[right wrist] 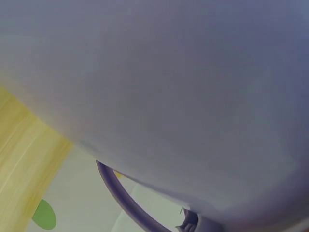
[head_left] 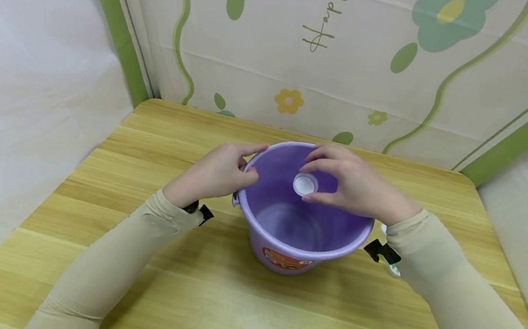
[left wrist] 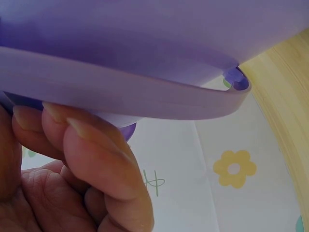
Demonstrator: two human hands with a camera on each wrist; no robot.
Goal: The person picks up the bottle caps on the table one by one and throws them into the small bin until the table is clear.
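A purple bucket (head_left: 303, 244) stands upright on the wooden table, with an orange-red label (head_left: 286, 260) on its near side. My left hand (head_left: 217, 171) grips its left rim, thumb over the edge. In the left wrist view, curled fingers (left wrist: 104, 159) sit under a purple band (left wrist: 145, 96) along the bucket. Over the bucket's mouth, my right hand (head_left: 350, 183) pinches a small round white cap-like piece (head_left: 305, 185) between thumb and fingers. Bucket wall (right wrist: 169, 96) fills most of the right wrist view, which leaves the right hand and the white piece out of sight.
Small white items (head_left: 394, 270) lie on the table (head_left: 220, 317) right of the bucket, partly hidden by the right wrist. A flower-patterned curtain (head_left: 259, 61) rises behind the table's back edge. The bucket's purple handle (right wrist: 123, 195) hangs on its far side.
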